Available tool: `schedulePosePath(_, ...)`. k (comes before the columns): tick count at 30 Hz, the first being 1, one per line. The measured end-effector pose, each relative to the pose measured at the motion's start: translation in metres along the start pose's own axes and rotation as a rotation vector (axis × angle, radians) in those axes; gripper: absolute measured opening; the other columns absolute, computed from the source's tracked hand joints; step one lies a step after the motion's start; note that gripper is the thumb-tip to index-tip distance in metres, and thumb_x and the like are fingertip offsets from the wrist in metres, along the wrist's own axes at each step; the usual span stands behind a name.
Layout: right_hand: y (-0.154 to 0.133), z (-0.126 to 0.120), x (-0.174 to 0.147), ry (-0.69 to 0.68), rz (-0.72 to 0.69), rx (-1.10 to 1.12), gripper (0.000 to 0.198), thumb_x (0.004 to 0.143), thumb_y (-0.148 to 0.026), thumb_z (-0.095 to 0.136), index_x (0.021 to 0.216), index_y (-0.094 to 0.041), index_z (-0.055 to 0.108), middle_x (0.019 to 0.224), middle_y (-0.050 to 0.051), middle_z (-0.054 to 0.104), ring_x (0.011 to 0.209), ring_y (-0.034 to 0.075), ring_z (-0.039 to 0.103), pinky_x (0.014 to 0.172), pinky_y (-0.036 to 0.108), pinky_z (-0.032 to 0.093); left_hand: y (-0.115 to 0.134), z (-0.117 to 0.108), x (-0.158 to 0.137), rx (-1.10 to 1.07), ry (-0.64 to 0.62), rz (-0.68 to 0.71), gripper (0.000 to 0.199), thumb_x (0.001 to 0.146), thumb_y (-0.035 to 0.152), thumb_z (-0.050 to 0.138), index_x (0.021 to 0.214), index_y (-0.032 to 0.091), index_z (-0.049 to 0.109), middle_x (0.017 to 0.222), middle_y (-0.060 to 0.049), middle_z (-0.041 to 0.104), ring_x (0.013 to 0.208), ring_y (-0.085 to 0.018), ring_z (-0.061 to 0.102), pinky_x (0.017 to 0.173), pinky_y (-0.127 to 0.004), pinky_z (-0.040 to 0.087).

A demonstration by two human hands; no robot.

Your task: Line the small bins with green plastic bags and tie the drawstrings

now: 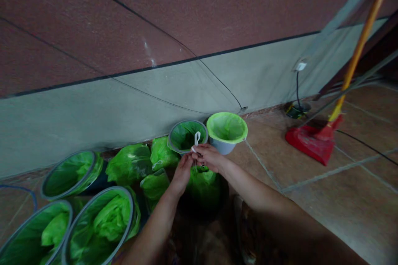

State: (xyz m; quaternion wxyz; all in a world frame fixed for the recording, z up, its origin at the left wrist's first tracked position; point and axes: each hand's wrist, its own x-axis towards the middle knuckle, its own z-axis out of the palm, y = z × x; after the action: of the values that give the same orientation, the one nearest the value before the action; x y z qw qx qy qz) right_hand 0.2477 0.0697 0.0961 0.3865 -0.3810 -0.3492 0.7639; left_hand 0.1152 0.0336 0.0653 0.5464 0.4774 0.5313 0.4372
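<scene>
A green bin bag (202, 188) stands upright below my hands, gathered at its top, in what looks like a dark bin. White drawstring (197, 136) rises in a loop above my fingers and more strands run down to the bag's neck. My right hand (210, 156) pinches this drawstring. Close beside it, my left hand (184, 167) has its fingers closed at the strands too. Just beyond both hands stands a grey-rimmed bin (177, 148) lined in green, next to a pale bin (222, 146) with a bright green liner.
Tied green bags (129, 165) lie along the wall at left. Several lined bins, including a grey-rimmed bin (131, 207), stand at lower left. A red dustpan (311, 144) and a yellow-handled tool (357, 56) are at right. Thin cables (217, 78) hang along the wall.
</scene>
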Motion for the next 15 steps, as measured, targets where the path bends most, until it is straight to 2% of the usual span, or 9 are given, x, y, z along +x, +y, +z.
schedulePosePath(3,-0.005,-0.005,0.003,0.053,0.006,0.102,0.03,0.077,-0.042,0.071,0.075,-0.018,0.052,0.051,-0.011,0.043,0.039,0.002,0.025,0.041,0.017,0.028,-0.013,0.004,-0.002,0.302,-0.13,0.061,0.026,0.087,0.039,0.051,0.088,0.019,0.068,0.089,-0.005,0.072,0.087,-0.019,0.064,0.088,-0.032,0.046)
schedulePosePath(5,-0.01,-0.008,0.004,0.126,0.01,0.114,0.027,0.079,-0.038,0.07,0.079,-0.017,0.054,0.051,-0.01,0.044,0.039,0.002,0.026,0.041,0.017,0.026,-0.017,0.003,-0.001,0.398,-0.105,0.062,0.026,0.087,0.035,0.048,0.075,0.02,0.066,0.074,-0.003,0.068,0.073,-0.017,0.061,0.077,-0.03,0.045)
schedulePosePath(7,-0.015,-0.011,0.004,0.233,0.011,0.098,0.023,0.082,-0.035,0.067,0.084,-0.016,0.056,0.051,-0.01,0.045,0.039,0.002,0.027,0.04,0.017,0.022,-0.019,0.001,0.002,0.344,0.009,0.009,0.027,0.085,0.034,0.048,0.068,0.019,0.063,0.065,-0.002,0.064,0.065,-0.016,0.058,0.069,-0.029,0.044)
schedulePosePath(11,-0.023,-0.012,0.002,0.457,-0.037,0.057,0.02,0.086,-0.034,0.061,0.095,-0.018,0.054,0.049,-0.009,0.047,0.036,0.003,0.027,0.039,0.017,0.012,-0.021,-0.005,0.009,-0.022,0.212,-0.18,0.023,0.073,0.039,0.057,0.068,0.017,0.062,0.06,-0.003,0.063,0.06,-0.017,0.059,0.065,-0.029,0.045)
schedulePosePath(13,-0.022,-0.006,-0.002,0.45,-0.057,0.048,0.02,0.087,-0.034,0.059,0.099,-0.019,0.053,0.049,-0.009,0.048,0.036,0.003,0.027,0.039,0.017,0.011,-0.021,-0.006,0.011,-0.092,0.207,-0.223,0.023,0.069,0.04,0.059,0.07,0.017,0.062,0.059,-0.001,0.061,0.058,-0.016,0.057,0.064,-0.029,0.044)
schedulePosePath(15,-0.018,0.003,-0.006,0.327,-0.066,0.055,0.021,0.088,-0.034,0.058,0.101,-0.018,0.055,0.05,-0.009,0.049,0.037,0.003,0.025,0.04,0.017,0.012,-0.02,-0.003,0.011,0.009,0.131,-0.195,0.022,0.072,0.039,0.057,0.068,0.018,0.062,0.055,0.001,0.057,0.053,-0.014,0.051,0.06,-0.028,0.04)
